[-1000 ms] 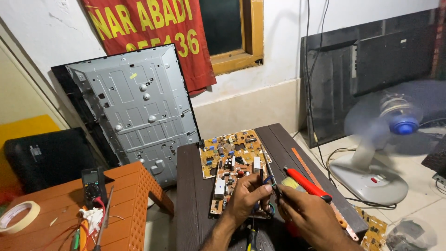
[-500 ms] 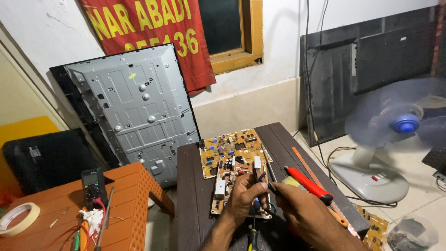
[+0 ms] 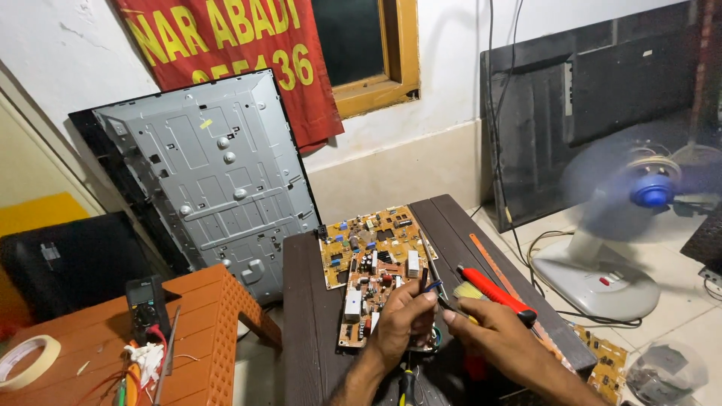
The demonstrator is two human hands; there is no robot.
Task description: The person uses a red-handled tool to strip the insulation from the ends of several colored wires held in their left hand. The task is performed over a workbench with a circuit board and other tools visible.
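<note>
Two brown circuit boards (image 3: 374, 256) with many small parts lie on a dark wooden table (image 3: 308, 316). My left hand (image 3: 398, 323) rests on the near board with its fingers curled, pinching a small blue-tipped wire (image 3: 431, 286). Close on its right, my right hand (image 3: 492, 338) grips a thin dark tool (image 3: 445, 304) that points at the left fingertips. A red-handled tool (image 3: 496, 293) lies slantwise just behind the right hand, beside a yellowish brush tip (image 3: 468, 291). What the tool tip touches is hidden by the fingers.
A grey metal screen back panel (image 3: 210, 180) leans on the wall at left. An orange plastic stool (image 3: 195, 331) holds a multimeter (image 3: 144, 304), wires and a tape roll (image 3: 26, 359). A running fan (image 3: 639, 218) stands at right, with another board (image 3: 602, 361) on the floor.
My two hands have drawn closer together over the near board, the right hand shifting slightly left. The boards and the red-handled tool stay where they were.
</note>
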